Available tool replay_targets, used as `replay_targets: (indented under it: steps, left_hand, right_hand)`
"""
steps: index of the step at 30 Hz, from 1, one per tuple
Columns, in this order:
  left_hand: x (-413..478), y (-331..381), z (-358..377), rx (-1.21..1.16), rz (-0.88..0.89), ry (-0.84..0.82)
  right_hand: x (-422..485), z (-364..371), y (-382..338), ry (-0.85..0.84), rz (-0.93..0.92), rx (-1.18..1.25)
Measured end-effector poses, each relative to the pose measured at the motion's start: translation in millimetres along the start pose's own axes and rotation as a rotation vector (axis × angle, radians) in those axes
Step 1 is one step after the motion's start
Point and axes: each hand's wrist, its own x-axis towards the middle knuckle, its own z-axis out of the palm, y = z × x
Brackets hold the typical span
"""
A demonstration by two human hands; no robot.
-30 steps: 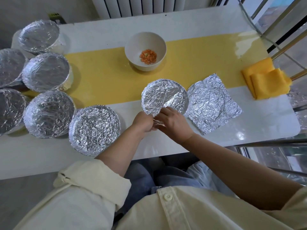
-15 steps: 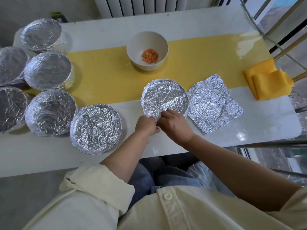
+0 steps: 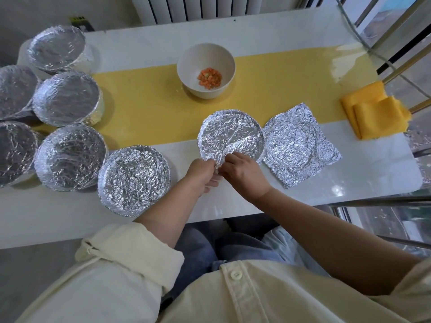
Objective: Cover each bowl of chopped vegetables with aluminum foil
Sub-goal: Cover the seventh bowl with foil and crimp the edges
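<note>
Hands meet over the near part of the tabletop [image 3: 256, 33]: the left hand [image 3: 203, 173] and the right hand [image 3: 242, 176] touch, and each grip pinches the same crumpled corner of a round foil piece [image 3: 233, 138] at its near rim. By that, the step looks like tucking in a loose flap. It would go best by folding the corner down and under the rim in small presses rather than pulling, since thin foil tears easily and a tug could drag the round out of shape. The piece is silver and heavily creased, moulded to a circle with a raised lip; whether a bowl sits beneath it cannot be told. Just right of it lies a flat foil sheet [image 3: 300, 145] bearing a circular imprint. To the left, covered bowls [image 3: 134, 180] stand clustered. Farther off, on the yellow strip [image 3: 151, 99], one open bowl [image 3: 193, 59] of chopped carrot [image 3: 209, 78] is not yet covered
</note>
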Motion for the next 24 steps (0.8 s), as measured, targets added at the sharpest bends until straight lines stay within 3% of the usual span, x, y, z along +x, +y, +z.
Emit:
replay_targets:
  steps: [5, 14, 18, 21, 24]
  left_hand:
    - [13.7, -3.2, -3.1, 0.046, 0.094, 0.091]
    - [14.0, 14.0, -18.3, 0.145, 0.118, 0.017]
    - [16.6, 12.4, -21.6, 0.132, 0.146, 0.068]
    - [13.1, 0.8, -12.7, 0.151, 0.125, 0.122]
    - [6.8, -8.3, -1.0, 0.080, 0.064, 0.054]
  right_hand:
    - [0.0, 1.9, -0.6, 0.006, 0.006, 0.017]
    - [-3.5, -12.5, 3.8, -0.009, -0.006, 0.028]
    - [-7.4, -15.9, 12.3, -0.018, -0.034, 0.000]
    - [-6.7, -11.9, 9.0, 0.021, -0.068, -0.027]
    - [-5.8, -5.0, 5.4, 0.033, -0.076, -0.005]
